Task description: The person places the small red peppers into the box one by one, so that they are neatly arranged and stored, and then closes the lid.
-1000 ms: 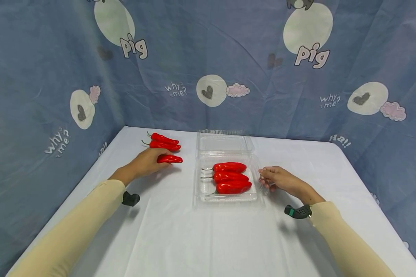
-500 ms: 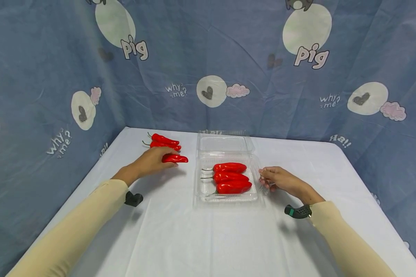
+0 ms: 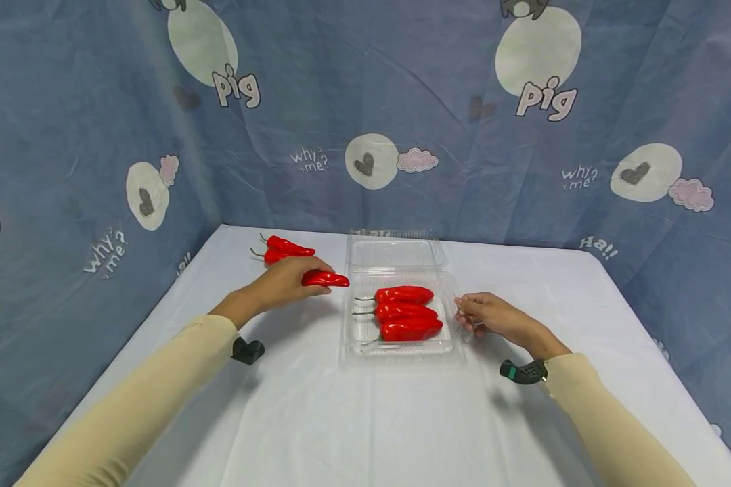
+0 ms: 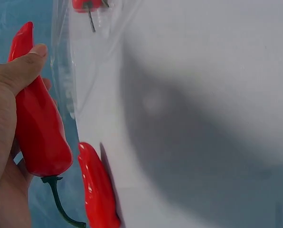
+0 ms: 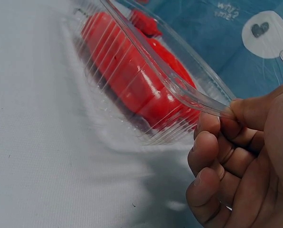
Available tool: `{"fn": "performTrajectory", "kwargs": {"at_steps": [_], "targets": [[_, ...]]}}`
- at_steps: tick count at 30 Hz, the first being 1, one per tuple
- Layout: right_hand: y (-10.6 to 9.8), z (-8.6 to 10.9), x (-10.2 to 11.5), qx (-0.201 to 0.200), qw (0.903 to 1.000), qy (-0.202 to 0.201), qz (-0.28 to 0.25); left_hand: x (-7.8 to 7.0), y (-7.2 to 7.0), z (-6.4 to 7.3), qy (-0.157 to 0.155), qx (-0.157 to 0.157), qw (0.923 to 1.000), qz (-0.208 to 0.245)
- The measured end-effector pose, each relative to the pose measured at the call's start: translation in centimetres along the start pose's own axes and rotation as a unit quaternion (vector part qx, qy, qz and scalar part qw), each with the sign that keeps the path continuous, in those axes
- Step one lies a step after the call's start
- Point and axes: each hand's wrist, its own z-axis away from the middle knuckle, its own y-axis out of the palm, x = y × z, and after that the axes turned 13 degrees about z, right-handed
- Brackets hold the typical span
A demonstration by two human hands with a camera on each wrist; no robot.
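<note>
My left hand point(image 3: 289, 281) grips a red chili pepper point(image 4: 42, 128) above the table, just left of a clear plastic container point(image 3: 365, 343). In the left wrist view the thumb lies across the pepper, and its green stem hangs down. The container's lid point(image 3: 396, 253) stands open toward the back. Three red peppers point(image 3: 405, 311) lie side by side inside it, stems to the left. With thumb and fingertips, my right hand point(image 3: 493, 316) pinches the container's right rim point(image 5: 212, 107). Two more red peppers point(image 3: 286, 245) rest at the back left, one partly hidden by my left hand.
A white cloth covers the table point(image 3: 365, 419). Behind and to the left hangs a blue patterned curtain point(image 3: 317, 81). Both wrists carry dark straps, such as the right one point(image 3: 524, 372).
My left hand has moved right with its pepper, from beside the loose peppers to near the container's left edge. The right hand has stayed on the rim.
</note>
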Motion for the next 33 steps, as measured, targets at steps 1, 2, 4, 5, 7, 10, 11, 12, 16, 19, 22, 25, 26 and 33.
{"fn": "performTrajectory", "kwargs": {"at_steps": [1,2,4,5,7,10,11,12,16,19,22,25,26,33], "targets": [[0.0,0.0,0.0,0.000,1.0000,0.000,0.000,-0.2,0.1,-0.1,-0.002,0.002,1.0000,-0.001],[0.0,0.0,0.0,-0.001,1.0000,0.000,0.000,-0.4,0.1,-0.2,-0.003,0.004,1.0000,0.000],[0.0,0.0,0.0,-0.001,1.0000,0.001,0.000,-0.8,0.2,-0.4,-0.004,0.008,1.0000,0.002],[0.0,0.0,0.0,-0.001,1.0000,0.000,0.000,-1.0,0.2,-0.5,-0.005,0.010,0.9999,0.002],[0.0,0.0,0.0,-0.001,1.0000,0.002,0.001,-1.5,0.3,-0.6,-0.005,0.012,0.9999,0.003],[-0.1,-0.1,-0.1,0.002,1.0000,0.003,0.000,-2.1,0.4,-0.9,-0.004,0.015,0.9999,0.003],[-0.1,-0.1,-0.1,0.003,1.0000,0.002,0.000,-2.2,0.5,-1.0,-0.004,0.015,0.9999,0.003],[-0.1,-0.1,-0.1,0.003,1.0000,0.003,-0.001,-2.4,0.5,-1.0,-0.004,0.015,0.9999,0.004],[-0.1,-0.2,-0.2,0.004,1.0000,0.002,-0.003,-2.8,0.8,-1.3,0.003,0.017,0.9998,0.014],[-0.1,-0.2,-0.3,0.002,1.0000,0.001,-0.003,-3.3,1.1,-1.5,0.006,0.020,0.9995,0.022],[0.0,-0.2,-0.3,0.000,1.0000,0.001,-0.004,-3.8,1.3,-1.7,0.007,0.025,0.9992,0.029],[0.0,-0.2,-0.3,0.001,1.0000,-0.003,-0.002,-4.2,1.6,-2.1,0.010,0.028,0.9990,0.032],[0.0,-0.2,-0.3,0.002,1.0000,-0.004,-0.001,-4.3,1.7,-2.2,0.013,0.029,0.9989,0.034],[0.1,-0.2,-0.2,-0.001,0.9999,0.008,-0.007,-5.4,2.3,-3.2,0.031,0.034,0.9980,0.043]]}}
